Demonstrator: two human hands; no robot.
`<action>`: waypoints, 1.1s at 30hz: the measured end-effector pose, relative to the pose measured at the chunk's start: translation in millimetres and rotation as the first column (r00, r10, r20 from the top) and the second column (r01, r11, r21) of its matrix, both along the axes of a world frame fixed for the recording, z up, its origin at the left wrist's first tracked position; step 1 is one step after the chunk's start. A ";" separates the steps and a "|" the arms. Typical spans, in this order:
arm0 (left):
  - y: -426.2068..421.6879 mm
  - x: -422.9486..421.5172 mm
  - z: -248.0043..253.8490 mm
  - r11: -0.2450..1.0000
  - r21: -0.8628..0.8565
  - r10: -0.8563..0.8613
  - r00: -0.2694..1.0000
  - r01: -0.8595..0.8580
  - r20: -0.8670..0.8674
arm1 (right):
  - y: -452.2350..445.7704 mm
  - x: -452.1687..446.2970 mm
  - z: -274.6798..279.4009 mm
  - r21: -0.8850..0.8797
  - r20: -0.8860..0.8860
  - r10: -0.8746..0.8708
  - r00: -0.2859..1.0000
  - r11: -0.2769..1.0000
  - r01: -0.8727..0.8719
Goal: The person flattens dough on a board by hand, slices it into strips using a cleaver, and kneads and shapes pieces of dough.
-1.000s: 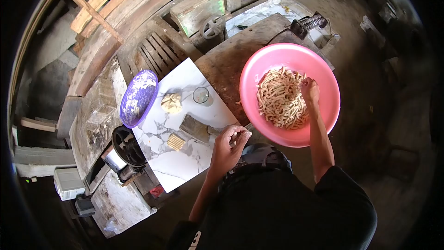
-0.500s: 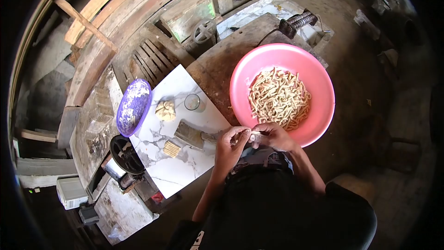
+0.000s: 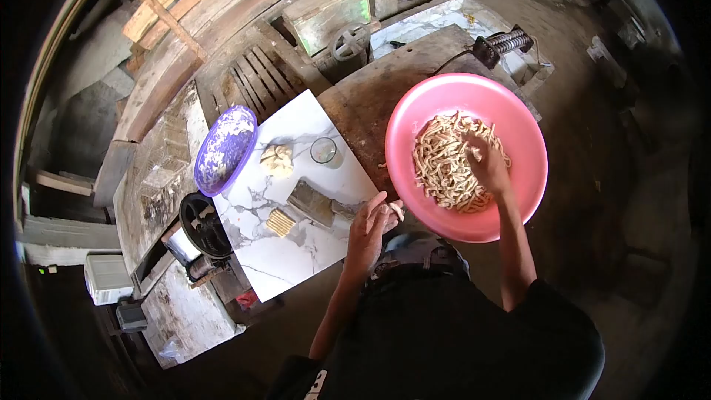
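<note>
Right fingers (image 3: 485,155) inside basin rim (image 3: 466,80); left fingers (image 3: 375,201) outside

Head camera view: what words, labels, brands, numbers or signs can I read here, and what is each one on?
Readable text: none.
Black shirt: a white print by the left arm, at the picture's bottom edge; too small and partial to read.
Pink basin: no lettering visible.
Marble-patterned board: grey veining only, no lettering.
Pale container, far left: no lettering I can make out.

Basin (image 3: 524,141) right of tabletop (image 3: 296,263); dough strips (image 3: 448,170) in basin; glass (image 3: 324,151), dough lump (image 3: 277,161) on tabletop.
</note>
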State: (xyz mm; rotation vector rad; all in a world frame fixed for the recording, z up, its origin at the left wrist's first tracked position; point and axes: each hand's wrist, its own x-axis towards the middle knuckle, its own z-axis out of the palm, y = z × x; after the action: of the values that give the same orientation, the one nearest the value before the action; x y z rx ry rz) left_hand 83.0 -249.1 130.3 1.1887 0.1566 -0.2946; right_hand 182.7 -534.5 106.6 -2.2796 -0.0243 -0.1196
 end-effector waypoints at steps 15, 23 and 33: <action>4.7 -3.3 -16.8 0.973 -0.224 0.035 0.996 -0.052 -0.080 | 83.0 -47.1 47.2 0.342 -0.059 0.489 0.870 0.829 -0.443; 85.9 -7.6 -32.2 0.964 -0.050 0.252 0.959 -0.260 -0.127 | -27.4 31.9 -44.3 0.078 0.065 -0.165 0.984 0.984 0.160; 243.7 -23.3 -141.8 0.346 0.834 0.446 0.858 -0.429 0.256 | 93.3 -1.3 -1.5 0.235 -0.020 -0.020 1.000 0.972 0.024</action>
State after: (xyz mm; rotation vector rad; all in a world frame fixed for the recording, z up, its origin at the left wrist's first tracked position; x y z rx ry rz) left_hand 59.7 -5.5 -11.5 2.1242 0.7140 0.3422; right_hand 181.4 -441.2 105.1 -2.0438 0.0237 -0.1084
